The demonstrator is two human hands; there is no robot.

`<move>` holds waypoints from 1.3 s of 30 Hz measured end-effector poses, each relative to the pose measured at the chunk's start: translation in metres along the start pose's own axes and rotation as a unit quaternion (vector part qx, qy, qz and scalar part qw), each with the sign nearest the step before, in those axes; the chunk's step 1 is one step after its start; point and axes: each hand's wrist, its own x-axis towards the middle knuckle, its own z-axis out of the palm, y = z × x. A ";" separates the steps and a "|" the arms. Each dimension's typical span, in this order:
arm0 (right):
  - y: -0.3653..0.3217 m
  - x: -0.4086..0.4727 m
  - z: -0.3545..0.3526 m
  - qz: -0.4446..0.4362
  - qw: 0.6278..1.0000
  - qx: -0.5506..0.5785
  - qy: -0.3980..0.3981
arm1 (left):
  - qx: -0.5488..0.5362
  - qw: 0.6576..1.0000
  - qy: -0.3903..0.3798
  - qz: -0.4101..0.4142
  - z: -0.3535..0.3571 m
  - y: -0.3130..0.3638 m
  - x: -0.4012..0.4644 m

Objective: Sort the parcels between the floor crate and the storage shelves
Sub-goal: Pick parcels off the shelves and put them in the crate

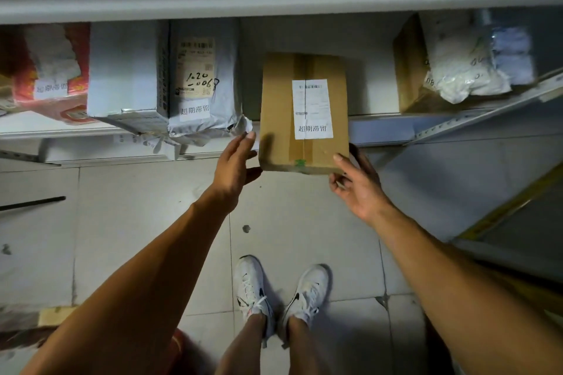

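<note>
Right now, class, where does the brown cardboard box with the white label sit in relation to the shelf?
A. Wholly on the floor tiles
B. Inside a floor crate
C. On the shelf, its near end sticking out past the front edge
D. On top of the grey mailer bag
C: the brown cardboard box lies on the shelf, its near end overhanging between the left hand and right hand.

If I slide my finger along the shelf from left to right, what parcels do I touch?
Red parcel → white box → grey bag with handwritten numbers → brown box between the hands → brown box topped with a white plastic bag.
</note>
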 end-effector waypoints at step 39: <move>0.201 -0.239 -0.222 -0.083 0.962 0.189 0.176 | 0.452 0.777 -0.434 -0.063 0.140 -0.138 -0.106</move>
